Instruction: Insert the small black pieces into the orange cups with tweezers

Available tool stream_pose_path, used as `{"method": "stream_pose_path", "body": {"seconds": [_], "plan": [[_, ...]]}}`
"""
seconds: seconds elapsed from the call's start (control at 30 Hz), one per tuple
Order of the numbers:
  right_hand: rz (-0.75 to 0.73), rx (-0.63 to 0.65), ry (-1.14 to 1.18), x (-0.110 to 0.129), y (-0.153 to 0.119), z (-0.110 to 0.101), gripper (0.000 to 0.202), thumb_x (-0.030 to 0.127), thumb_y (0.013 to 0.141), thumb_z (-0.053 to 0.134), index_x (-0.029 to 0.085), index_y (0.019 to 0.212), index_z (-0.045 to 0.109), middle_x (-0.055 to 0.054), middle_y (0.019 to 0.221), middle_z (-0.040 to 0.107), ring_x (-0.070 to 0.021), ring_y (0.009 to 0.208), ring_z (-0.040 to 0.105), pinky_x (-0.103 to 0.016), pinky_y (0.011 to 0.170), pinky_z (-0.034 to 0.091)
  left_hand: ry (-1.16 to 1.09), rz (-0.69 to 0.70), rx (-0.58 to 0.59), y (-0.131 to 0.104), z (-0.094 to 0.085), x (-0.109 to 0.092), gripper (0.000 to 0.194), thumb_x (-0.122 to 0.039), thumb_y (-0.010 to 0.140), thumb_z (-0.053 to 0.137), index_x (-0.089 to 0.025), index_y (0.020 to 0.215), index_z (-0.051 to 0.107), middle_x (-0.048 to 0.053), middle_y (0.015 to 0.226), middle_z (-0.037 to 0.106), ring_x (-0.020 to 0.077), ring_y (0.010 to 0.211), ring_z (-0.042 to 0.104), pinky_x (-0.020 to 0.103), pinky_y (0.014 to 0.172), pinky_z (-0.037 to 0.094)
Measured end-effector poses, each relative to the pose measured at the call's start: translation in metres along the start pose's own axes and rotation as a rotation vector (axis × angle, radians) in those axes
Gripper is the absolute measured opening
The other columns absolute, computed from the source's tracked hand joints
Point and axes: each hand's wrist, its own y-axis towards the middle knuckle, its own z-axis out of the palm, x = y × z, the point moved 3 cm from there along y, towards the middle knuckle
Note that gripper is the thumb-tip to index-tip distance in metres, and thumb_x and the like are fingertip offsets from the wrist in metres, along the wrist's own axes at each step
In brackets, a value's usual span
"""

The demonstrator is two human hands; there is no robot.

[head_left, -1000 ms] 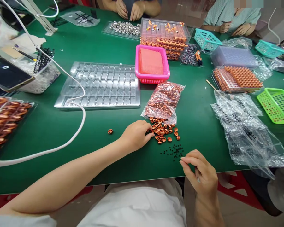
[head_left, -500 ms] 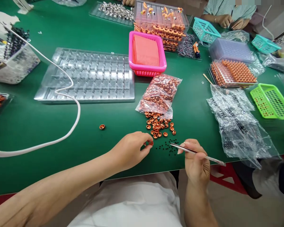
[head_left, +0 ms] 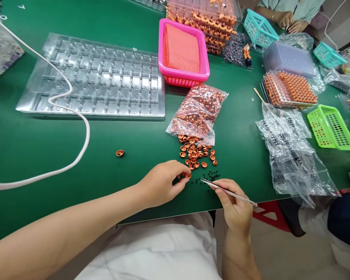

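Note:
My left hand (head_left: 166, 182) pinches a small copper-coloured cup (head_left: 188, 175) between thumb and fingertips, low over the green table. In my right hand (head_left: 236, 204) are metal tweezers (head_left: 227, 191), their tips pointing left above scattered tiny black pieces (head_left: 212, 175). Whether the tips grip a piece is too small to tell. Just beyond both hands lies a loose pile of similar copper cups (head_left: 194, 155), spilling from a clear plastic bag (head_left: 200, 111) full of them. One single cup (head_left: 119, 153) sits apart on the left.
A clear moulded tray (head_left: 99, 81) lies at the left, crossed by a white cable (head_left: 86, 144). Behind the bag stands a pink basket (head_left: 205, 62) holding orange sheets. Plastic bags (head_left: 291, 155) and a green basket (head_left: 332, 128) are right. A co-worker's hands (head_left: 288, 21) show at the back.
My right hand and the tweezers have moved left, bringing the tips closer to the cup in my left hand. The left hand stays nearly still. The camera view has shifted somewhat.

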Motion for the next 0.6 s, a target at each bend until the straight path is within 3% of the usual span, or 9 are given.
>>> {"method": "stream_pose_path", "body": {"seconds": [0.13,0.37,0.6], "plan": [[-0.091,0.051,-0.029,0.0027,0.0011,-0.0008,0.02,0.013,0.094,0.069,0.025,0.11,0.073,-0.007,0.108,0.078,-0.0234,0.101,0.076,-0.041,0.084,0.068,-0.036,-0.013,0.002,0.0003,-0.0022,-0.0022,0.011,-0.017,0.095,0.058,-0.017,0.099,0.069,0.004,0.09,0.075,0.0176,0.08,0.067,0.028,0.072,0.052],[-0.092,-0.053,-0.029,0.001,-0.0019,0.0042,0.024,0.009,0.092,0.07,0.025,0.11,0.07,-0.005,0.104,0.079,-0.021,0.098,0.076,-0.038,0.086,0.067,-0.008,-0.002,0.01,-0.0011,-0.0006,-0.0018,0.01,-0.014,0.095,0.059,-0.017,0.098,0.068,0.003,0.087,0.074,0.0182,0.079,0.065,0.029,0.072,0.05],[-0.157,-0.029,-0.029,0.0013,0.0012,0.0076,0.025,0.006,0.092,0.068,0.025,0.108,0.068,-0.005,0.099,0.078,-0.0213,0.094,0.076,-0.039,0.08,0.066,-0.001,0.017,0.001,-0.0022,0.0012,0.0007,0.01,-0.013,0.095,0.06,-0.017,0.099,0.068,0.003,0.086,0.073,0.0181,0.078,0.064,0.029,0.071,0.05]]}}
